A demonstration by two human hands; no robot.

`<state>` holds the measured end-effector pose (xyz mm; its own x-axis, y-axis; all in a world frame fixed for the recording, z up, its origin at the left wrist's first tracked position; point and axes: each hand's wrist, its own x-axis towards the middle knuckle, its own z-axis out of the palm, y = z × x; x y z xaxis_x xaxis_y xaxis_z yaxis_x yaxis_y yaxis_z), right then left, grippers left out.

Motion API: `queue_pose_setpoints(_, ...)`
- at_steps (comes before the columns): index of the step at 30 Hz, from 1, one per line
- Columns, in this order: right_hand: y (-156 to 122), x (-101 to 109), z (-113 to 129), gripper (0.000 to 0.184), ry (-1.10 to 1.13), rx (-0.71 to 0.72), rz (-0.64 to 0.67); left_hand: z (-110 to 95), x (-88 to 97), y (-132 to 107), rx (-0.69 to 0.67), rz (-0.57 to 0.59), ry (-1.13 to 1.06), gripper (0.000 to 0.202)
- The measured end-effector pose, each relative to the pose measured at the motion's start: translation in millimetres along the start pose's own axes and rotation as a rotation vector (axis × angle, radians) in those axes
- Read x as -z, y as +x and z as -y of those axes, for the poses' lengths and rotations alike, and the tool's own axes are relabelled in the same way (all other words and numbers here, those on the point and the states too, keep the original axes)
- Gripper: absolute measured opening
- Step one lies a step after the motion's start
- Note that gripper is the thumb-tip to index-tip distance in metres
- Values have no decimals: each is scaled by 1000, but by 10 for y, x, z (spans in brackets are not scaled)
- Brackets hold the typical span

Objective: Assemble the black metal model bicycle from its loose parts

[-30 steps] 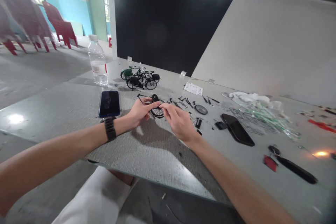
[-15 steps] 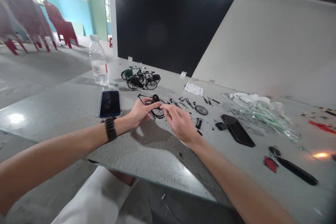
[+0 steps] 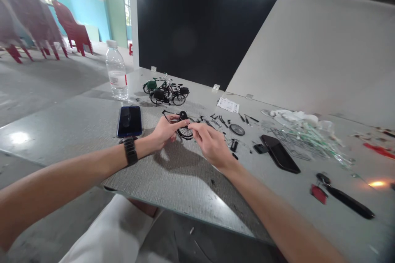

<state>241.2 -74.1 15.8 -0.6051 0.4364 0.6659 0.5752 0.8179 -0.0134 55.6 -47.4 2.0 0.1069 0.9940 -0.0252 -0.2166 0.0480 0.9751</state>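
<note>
My left hand grips a partly built black miniature bicycle, whose spoked wheel stands just right of my fingers. My right hand pinches the same model near the wheel, and its fingertips hide the small part between them. A loose spoked wheel lies to the right among small black bicycle parts. Behind my hands stand finished model bicycles, one green and the others black. A black wristband circles my left wrist.
On the grey table are a blue phone, a water bottle, an instruction sheet, a black phone, plastic sprues and a black handled tool. The table's near edge runs below my forearms.
My hands stay almost in place on the model. The whole scene has shifted slightly in view as my head turns a little.
</note>
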Motion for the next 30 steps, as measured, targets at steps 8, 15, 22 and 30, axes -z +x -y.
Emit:
queue_pose_setpoints(8,6,-20,-17,28,8,-30,17,-13,-7,-3,3,-4,17,25)
queue_pose_setpoints(15,50,-34,8,21,23,-105,-20,-24,1,-11,53,-31,-5,40)
queue_pose_setpoints(22,45,-30,-18,16,118,-184,-63,-53,-14,-27,62,-35,-8,40)
queue_pose_setpoints(30,26,-33,-53,19,2,-91,-64,-25,-3,-13,2,19,17,28)
